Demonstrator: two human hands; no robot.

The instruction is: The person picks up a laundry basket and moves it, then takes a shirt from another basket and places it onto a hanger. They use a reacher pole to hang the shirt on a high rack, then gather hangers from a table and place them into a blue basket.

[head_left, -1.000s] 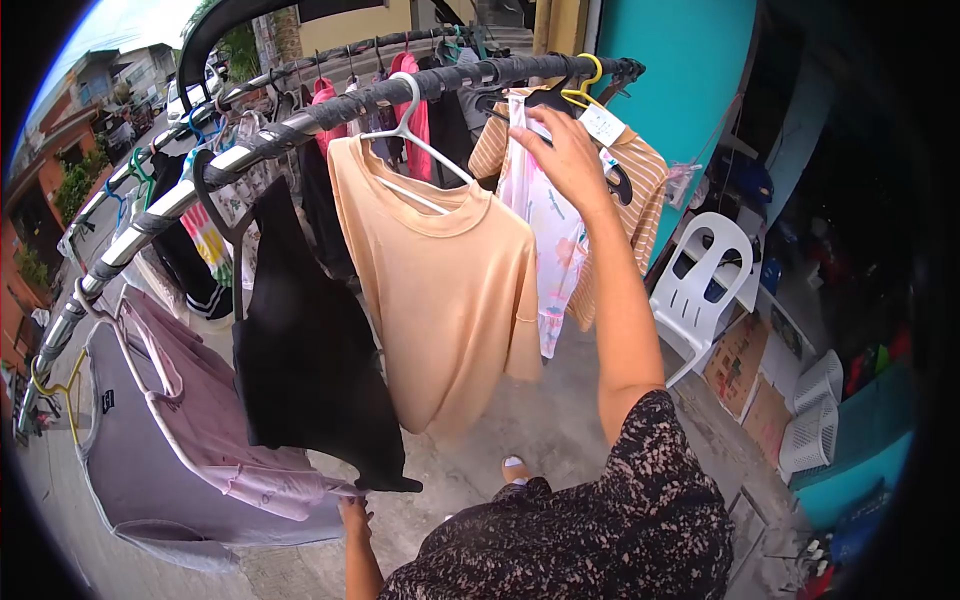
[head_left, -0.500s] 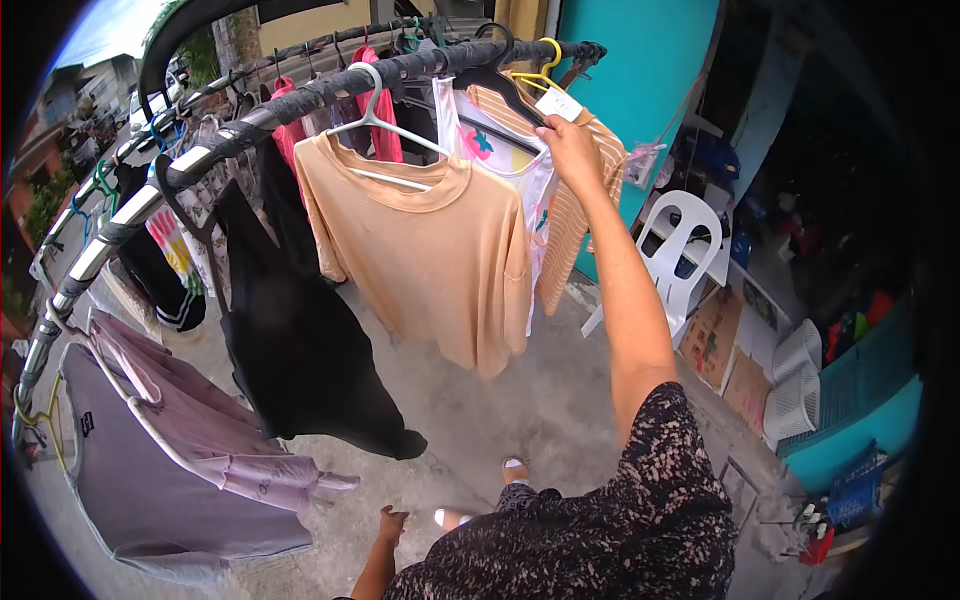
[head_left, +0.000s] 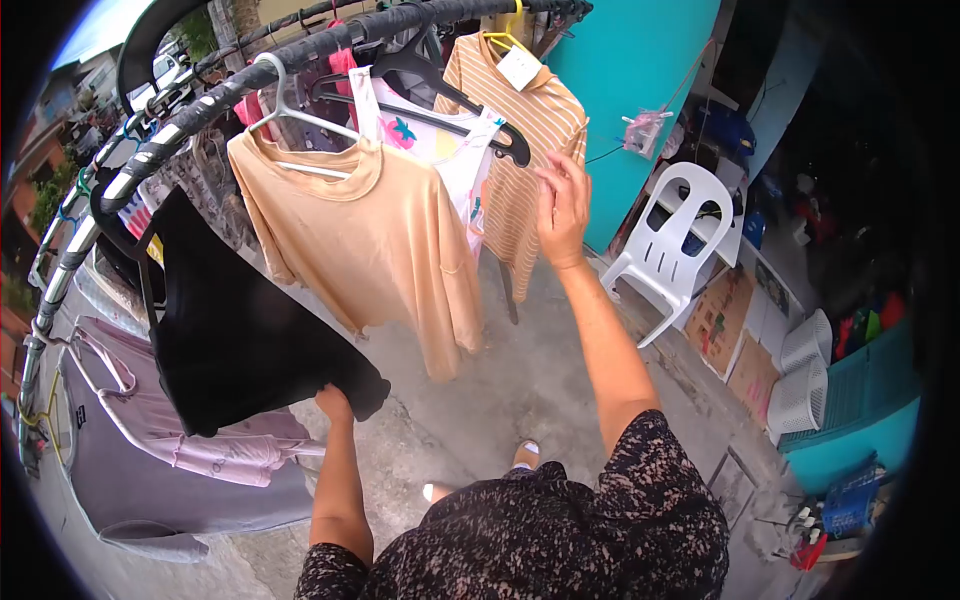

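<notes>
My left hand point(head_left: 335, 403) is at the lower edge of a black top point(head_left: 240, 335) on a dark hanger, closed on its hem with some fingers hidden behind the cloth. My right hand point(head_left: 563, 215) is raised with its fingers apart, holding nothing. It is beside a tan striped shirt point(head_left: 520, 130) with a white tag point(head_left: 518, 67) and near the end of a black hanger point(head_left: 515, 148). That hanger carries a white printed sleeveless top point(head_left: 425, 125). Between my hands hangs a plain tan T-shirt point(head_left: 340, 215) on a white hanger point(head_left: 285, 105).
A wrapped metal rack bar point(head_left: 215, 100) curves across the top left. Mauve point(head_left: 190, 400) and grey point(head_left: 130, 490) garments hang low at left. A white plastic chair point(head_left: 675, 245), cardboard point(head_left: 718, 325) and a teal wall point(head_left: 640, 70) are on the right. Below is concrete floor point(head_left: 480, 400).
My right hand has let go of the black hanger by the bar and come down, fingers spreading. My left hand has risen from low down to the black top's hem. The view has shifted right.
</notes>
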